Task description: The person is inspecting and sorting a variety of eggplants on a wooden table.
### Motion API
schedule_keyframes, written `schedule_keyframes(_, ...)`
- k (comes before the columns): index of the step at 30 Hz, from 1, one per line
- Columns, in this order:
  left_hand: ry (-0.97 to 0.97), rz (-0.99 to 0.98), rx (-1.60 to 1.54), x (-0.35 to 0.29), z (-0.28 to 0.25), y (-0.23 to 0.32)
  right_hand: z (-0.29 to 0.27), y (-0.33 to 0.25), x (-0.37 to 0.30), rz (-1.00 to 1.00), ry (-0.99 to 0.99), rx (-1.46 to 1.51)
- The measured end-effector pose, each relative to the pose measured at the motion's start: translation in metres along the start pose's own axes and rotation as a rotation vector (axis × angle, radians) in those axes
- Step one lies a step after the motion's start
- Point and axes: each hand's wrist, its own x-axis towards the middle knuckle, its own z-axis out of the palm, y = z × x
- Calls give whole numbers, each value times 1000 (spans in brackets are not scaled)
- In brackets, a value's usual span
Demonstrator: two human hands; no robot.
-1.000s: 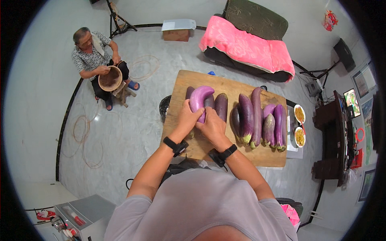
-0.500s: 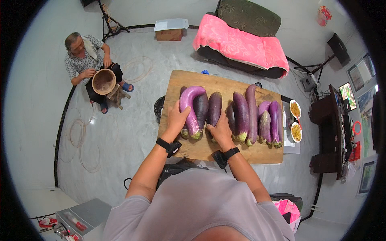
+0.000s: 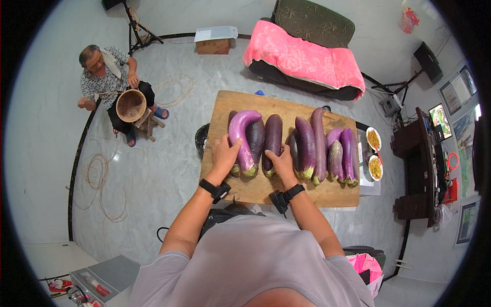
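Observation:
Several eggplants lie side by side on a wooden table. A light purple, curved eggplant [image 3: 240, 134] rests partly over a broad dark eggplant [image 3: 257, 138] at the left. My left hand [image 3: 225, 155] grips the curved one from its left side, thumb across its surface. Just right of that pair, my right hand [image 3: 282, 165] holds a straight dark eggplant [image 3: 273, 130] near its green stem end, thumb on its left part. Some of my fingers are hidden behind the eggplants. To the right lie a glossy purple eggplant [image 3: 306, 143], a long slim eggplant [image 3: 318, 138] and several more.
The wooden table [image 3: 245, 192] is in front of me. Two bowls of food [image 3: 375, 168] stand beyond its right edge. At far left a seated person [image 3: 110, 84] holds a round basket [image 3: 131, 105]; coiled strips [image 3: 97, 171] lie on the floor. A pink-covered sofa [image 3: 307, 59] stands behind the table.
The straight dark eggplant has shifted slightly away from me, and my right thumb has moved up along it. My left hand stays put. The seated person's hand has swung out leftward from the basket.

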Motion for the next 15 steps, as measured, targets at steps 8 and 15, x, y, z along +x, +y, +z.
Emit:
schedule_keyframes(8, -4, 4, -24, -3, 1, 13, -18, -37, -19, 115, -112, -659)
schedule_keyframes(15, 14, 10, -121, 1, 3, -8, -65, -49, -31, -544, 485, -882)
